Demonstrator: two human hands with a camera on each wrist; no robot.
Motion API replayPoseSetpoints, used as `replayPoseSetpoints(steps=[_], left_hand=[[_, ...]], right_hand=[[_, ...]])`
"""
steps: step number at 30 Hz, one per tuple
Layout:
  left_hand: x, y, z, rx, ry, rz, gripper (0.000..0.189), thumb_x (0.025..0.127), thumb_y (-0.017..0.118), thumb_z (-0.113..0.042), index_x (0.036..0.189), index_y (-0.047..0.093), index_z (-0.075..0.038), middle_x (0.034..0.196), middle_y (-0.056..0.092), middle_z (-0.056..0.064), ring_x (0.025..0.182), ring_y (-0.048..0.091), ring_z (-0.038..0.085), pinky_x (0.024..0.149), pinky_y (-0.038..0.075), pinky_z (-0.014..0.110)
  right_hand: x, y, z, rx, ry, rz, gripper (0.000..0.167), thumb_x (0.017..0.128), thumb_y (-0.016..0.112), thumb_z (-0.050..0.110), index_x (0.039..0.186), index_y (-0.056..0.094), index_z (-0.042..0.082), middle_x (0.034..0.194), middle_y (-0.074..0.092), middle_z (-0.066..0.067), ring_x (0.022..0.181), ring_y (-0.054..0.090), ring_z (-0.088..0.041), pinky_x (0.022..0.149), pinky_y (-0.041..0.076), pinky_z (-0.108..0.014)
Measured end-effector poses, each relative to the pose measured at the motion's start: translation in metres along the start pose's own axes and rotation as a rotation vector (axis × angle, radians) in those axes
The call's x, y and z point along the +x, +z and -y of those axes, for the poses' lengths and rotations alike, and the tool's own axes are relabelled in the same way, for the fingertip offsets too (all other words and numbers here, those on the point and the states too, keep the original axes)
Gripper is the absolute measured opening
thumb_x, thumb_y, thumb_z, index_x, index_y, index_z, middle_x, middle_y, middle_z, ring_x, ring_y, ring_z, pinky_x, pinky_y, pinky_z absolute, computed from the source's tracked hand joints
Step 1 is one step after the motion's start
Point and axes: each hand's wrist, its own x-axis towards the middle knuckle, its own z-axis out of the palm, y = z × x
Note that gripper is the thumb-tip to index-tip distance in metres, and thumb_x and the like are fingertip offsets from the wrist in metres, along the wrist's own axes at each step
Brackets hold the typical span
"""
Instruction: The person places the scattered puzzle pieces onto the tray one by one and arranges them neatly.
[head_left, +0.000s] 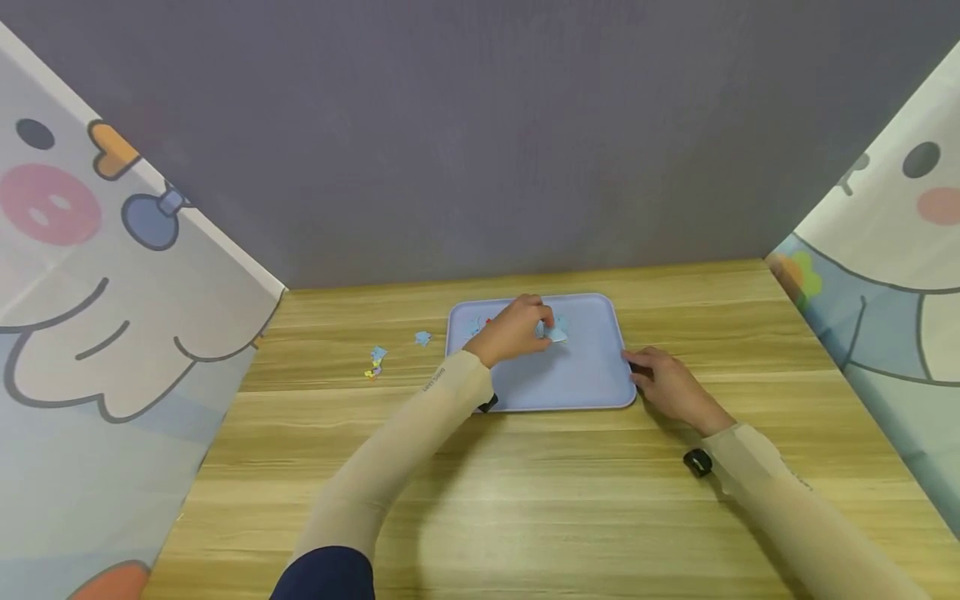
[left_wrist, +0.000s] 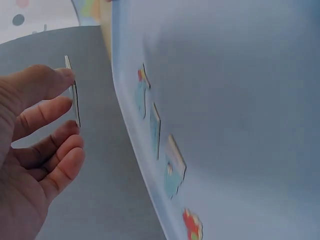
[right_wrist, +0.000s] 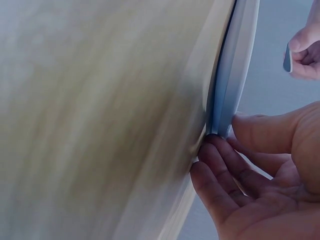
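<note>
Above a pale blue tray [head_left: 577, 379], my left hand [head_left: 516, 332] pinches a thin light-blue puzzle piece [left_wrist: 76, 105] between thumb and fingertips. The left wrist view shows that piece edge-on, apart from the tray floor. Several flat puzzle pieces [left_wrist: 175, 167] lie along the tray's far side, some blue, others with red and yellow. My left hand hides part of them in the head view. My right hand [head_left: 670, 387] holds the tray's right rim, thumb at the top edge and fingers at the outside and underneath.
Left of the tray, a blue puzzle piece [head_left: 423, 338] lies on the wooden table [head_left: 540, 500]. Farther left is a small group of blue and yellow pieces [head_left: 377, 358]. A grey wall [head_left: 525, 150] stands behind the table, with cartoon-printed panels [head_left: 60, 350] at both sides.
</note>
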Motion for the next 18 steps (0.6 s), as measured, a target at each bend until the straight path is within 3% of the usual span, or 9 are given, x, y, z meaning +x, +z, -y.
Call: replayPoseSetpoints(steps=[11, 18], left_hand=[[0.018, 0.016, -0.009, -0.009, 0.004, 0.036, 0.018, 0.083, 0.074, -0.020, 0.098, 0.070, -0.011, 0.094, 0.057, -0.002, 0.096, 0.048, 0.013, 0.082, 0.040, 0.019], [0.033, 0.021, -0.014, 0.043, 0.005, 0.058, 0.018, 0.082, 0.075, -0.022, 0.096, 0.067, -0.014, 0.093, 0.055, -0.005, 0.093, 0.047, 0.012, 0.082, 0.040, 0.021]], right_hand=[[0.002, 0.000, 0.000, -0.001, 0.007, 0.010, 0.040, 0.089, 0.059, -0.005, 0.128, 0.051, -0.011, 0.112, 0.057, -0.024, 0.105, 0.053, -0.042, 0.087, 0.042, -0.055], [0.002, 0.000, 0.002, -0.009, 0.010, 0.015, 0.040, 0.089, 0.059, -0.006, 0.128, 0.050, -0.012, 0.112, 0.057, -0.024, 0.104, 0.054, -0.041, 0.087, 0.042, -0.055]])
